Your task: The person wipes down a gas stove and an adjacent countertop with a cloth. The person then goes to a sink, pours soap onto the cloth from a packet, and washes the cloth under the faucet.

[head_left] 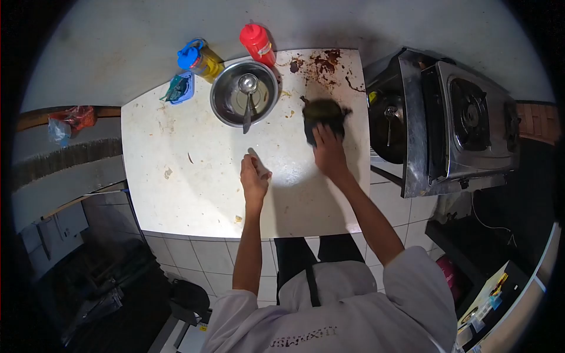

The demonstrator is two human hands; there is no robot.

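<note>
My right hand presses down on a dark, bunched cloth at the right part of the white table. Motion blurs the cloth, and its exact shape is hard to make out. Over the middle of the table is my left hand, its fingers curled inward. Whether anything is inside them cannot be seen. Beyond the left hand stands a steel bowl with a ladle resting in it, the handle over the near rim. Brown stains mark the table's far right corner, past the cloth.
Behind the bowl are a blue-capped bottle of yellow liquid and a red-lidded container. A small blue tray sits at the far left. To the right are a dark pan with a utensil inside and a gas stove.
</note>
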